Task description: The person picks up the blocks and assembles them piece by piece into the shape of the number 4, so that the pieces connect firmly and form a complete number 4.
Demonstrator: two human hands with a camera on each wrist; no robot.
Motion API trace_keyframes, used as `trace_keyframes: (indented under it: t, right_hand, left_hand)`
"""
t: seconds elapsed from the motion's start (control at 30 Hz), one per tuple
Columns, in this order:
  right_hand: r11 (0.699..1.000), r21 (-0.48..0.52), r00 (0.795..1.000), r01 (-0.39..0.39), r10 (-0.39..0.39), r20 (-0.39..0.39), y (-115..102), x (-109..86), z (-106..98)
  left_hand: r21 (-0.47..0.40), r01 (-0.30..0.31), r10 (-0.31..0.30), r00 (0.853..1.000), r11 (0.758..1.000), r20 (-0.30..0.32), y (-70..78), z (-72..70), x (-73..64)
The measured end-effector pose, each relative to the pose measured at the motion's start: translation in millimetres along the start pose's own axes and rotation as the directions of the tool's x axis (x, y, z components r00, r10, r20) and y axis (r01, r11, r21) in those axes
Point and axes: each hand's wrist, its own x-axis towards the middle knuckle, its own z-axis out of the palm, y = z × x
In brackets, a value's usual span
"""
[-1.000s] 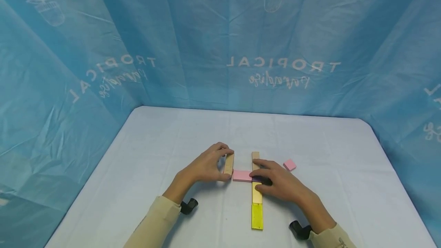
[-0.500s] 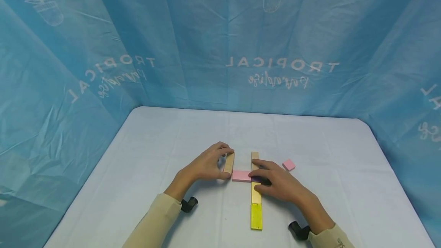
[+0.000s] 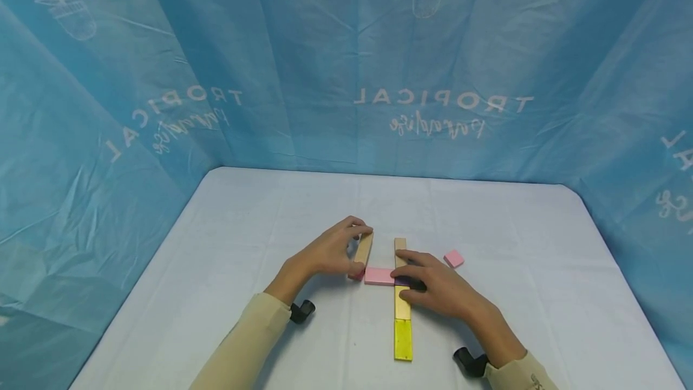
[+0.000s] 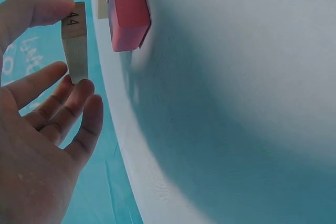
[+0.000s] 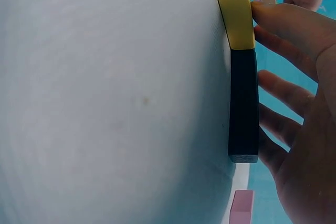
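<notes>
My left hand (image 3: 331, 251) pinches a wooden block (image 4: 77, 51) marked 44 between thumb and fingertips, close over the table. Just below its near end sits a red block (image 4: 130, 17), the left end of a short crosswise row with a pink block (image 3: 379, 276). My right hand (image 3: 441, 284) rests with spread, relaxed fingers over a lengthwise row. Its fingertips touch the row at a wooden block (image 3: 400, 245), a black block (image 5: 244, 103) and a pale yellow block (image 3: 403, 306). A bright yellow block (image 3: 403, 340) ends that row nearest me.
A small pink block (image 3: 453, 259) lies alone beyond my right hand. White cloth covers the table (image 3: 271, 197), and a blue printed curtain (image 3: 325, 47) hangs around its back and sides. Each wrist carries a black camera (image 3: 302, 312).
My left hand has lifted the wooden block slightly away and to the right, so the red block beneath now shows. The right hand and the lengthwise row have stayed put.
</notes>
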Motion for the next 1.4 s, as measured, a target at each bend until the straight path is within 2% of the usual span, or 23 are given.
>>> trace_keyframes:
  t: [0.3, 0.6, 0.87, 1.1, 1.4]
  right_hand:
    - [1.000, 0.001, 1.000, 0.007, -0.007, 0.000, 2, 0.3, 1]
    - [1.000, 0.020, 1.000, 0.005, -0.005, 0.010, 0, -1.3, 0]
    - [1.000, 0.010, 1.000, 0.001, -0.001, 0.013, 0, -1.6, -1]
    - [1.000, 0.007, 1.000, 0.000, 0.000, 0.014, 0, -1.1, -1]
    - [1.000, 0.013, 1.000, 0.007, -0.007, 0.006, 0, -1.3, 0]
  left_hand:
    - [-0.029, -0.007, 0.007, 1.000, 1.000, -0.005, -5.0, 2.0, 9.6]
    - [-0.058, -0.039, 0.042, 0.998, 0.998, 0.055, -9.5, 3.4, 20.5]
    - [-0.090, -0.042, 0.051, 0.994, 0.995, 0.096, -12.7, 4.9, 27.6]
    - [-0.111, -0.066, 0.079, 0.990, 0.992, 0.115, -14.6, 7.4, 26.8]
    - [-0.092, -0.065, 0.075, 0.991, 0.994, 0.113, -12.3, 8.4, 23.5]
